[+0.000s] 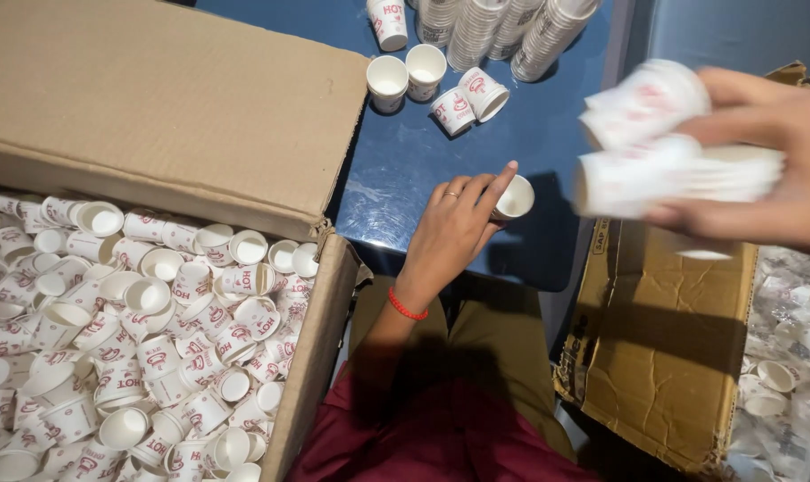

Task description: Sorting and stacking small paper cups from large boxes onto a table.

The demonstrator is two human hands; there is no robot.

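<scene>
Large cardboard box (155, 116) at left brims with loose paper cups (137, 339) — bulk supply within reach. Right hand (762, 152) clamps two nested cup stacks (673, 170), blurred, above the blue table (423, 161). Left hand (454, 228) pinches one single cup (515, 198) with its fingertips at the table edge — the pinch keeps it upright.

White paper cups (146, 330) with red print fill a brown cardboard box (168, 107); blue table (405, 152); red beaded bracelet (407, 308).
</scene>
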